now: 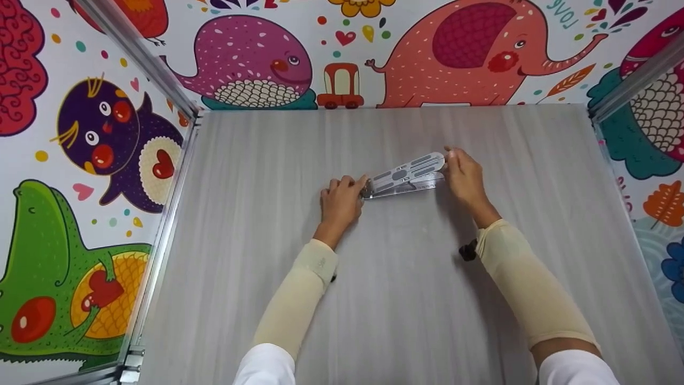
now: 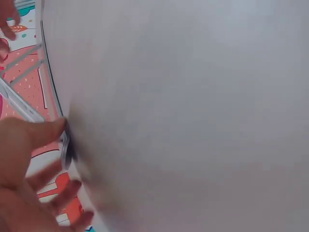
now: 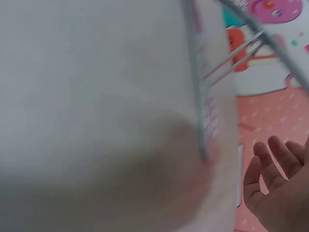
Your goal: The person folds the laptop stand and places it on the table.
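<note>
A silver folding stand (image 1: 407, 174), two slotted metal plates hinged at the left end, stands partly unfolded on the table. Grey pads line its upper plate, which tilts up to the right. Thin rods (image 3: 234, 60) join the plates in the right wrist view. My left hand (image 1: 342, 203) pinches the hinge end; the left wrist view shows the thumb on top and a finger at the side of the stand (image 2: 66, 150). Just beyond the raised end is my right hand (image 1: 466, 179), its fingers (image 3: 277, 157) loosely bent with nothing visible between them.
The wood-grain table (image 1: 417, 299) lies under both arms. A metal frame rail (image 1: 165, 235) runs along its left side. Printed cartoon panels (image 1: 256, 59) stand at the back and sides. A small black device (image 1: 468, 250) sits at the right wrist.
</note>
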A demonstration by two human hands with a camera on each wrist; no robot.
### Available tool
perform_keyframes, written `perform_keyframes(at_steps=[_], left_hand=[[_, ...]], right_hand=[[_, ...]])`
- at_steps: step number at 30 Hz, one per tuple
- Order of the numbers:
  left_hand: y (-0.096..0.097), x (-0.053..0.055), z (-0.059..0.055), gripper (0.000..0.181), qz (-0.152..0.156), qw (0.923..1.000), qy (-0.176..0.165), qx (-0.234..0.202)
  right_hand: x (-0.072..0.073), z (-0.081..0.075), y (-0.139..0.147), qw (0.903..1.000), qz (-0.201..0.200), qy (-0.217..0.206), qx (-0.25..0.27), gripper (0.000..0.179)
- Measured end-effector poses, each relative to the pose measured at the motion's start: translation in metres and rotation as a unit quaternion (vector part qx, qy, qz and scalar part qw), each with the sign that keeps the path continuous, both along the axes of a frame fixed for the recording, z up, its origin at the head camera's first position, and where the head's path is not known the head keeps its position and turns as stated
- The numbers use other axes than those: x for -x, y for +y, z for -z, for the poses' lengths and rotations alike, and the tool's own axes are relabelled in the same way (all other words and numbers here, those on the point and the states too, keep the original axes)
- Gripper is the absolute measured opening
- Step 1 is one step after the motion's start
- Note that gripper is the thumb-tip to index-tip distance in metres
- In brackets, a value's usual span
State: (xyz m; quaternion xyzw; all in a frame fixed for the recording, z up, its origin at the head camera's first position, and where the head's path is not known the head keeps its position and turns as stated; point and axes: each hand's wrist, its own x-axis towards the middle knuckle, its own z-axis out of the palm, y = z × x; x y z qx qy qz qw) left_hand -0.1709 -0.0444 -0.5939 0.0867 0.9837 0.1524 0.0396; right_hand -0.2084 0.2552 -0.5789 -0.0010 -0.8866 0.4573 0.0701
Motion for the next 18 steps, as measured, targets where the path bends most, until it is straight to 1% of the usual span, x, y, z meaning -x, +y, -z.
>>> perform_keyframes(at_steps=[2,3,5,6,8,10,13,15,18], left_hand=[[0.001,-0.004,0.002,0.058,-0.029,0.9994,0.017,-0.006],[0.002,-0.006,0.003,0.056,-0.042,0.9988,0.025,-0.007],[0.003,-0.008,0.004,0.052,-0.058,0.9975,0.040,-0.008],[0.004,-0.009,0.004,0.050,-0.064,0.9969,0.044,-0.009],[0.005,-0.008,0.005,0.046,-0.071,0.9963,0.047,-0.011],[0.005,-0.007,0.005,0.045,-0.073,0.9962,0.047,-0.008],[0.005,-0.004,0.004,0.043,-0.075,0.9959,0.051,-0.005],[0.004,-0.002,0.002,0.038,-0.074,0.9957,0.055,0.002],[0.006,0.001,0.000,0.026,-0.070,0.9958,0.058,0.011]], right_hand=[[0.003,0.008,0.006,0.9981,-0.038,-0.017,-0.046,0.035],[0.005,0.011,0.009,0.9952,-0.061,-0.022,-0.073,0.035],[0.008,0.016,0.013,0.9860,-0.109,-0.031,-0.122,0.036],[0.010,0.018,0.014,0.9813,-0.127,-0.034,-0.140,0.037],[0.012,0.021,0.015,0.9730,-0.150,-0.041,-0.170,0.038],[0.013,0.022,0.015,0.9686,-0.159,-0.043,-0.186,0.039],[0.014,0.021,0.012,0.9673,-0.159,-0.053,-0.190,0.039],[0.014,0.021,0.010,0.9663,-0.163,-0.059,-0.191,0.039],[0.013,0.020,0.011,0.9649,-0.163,-0.060,-0.197,0.038]])
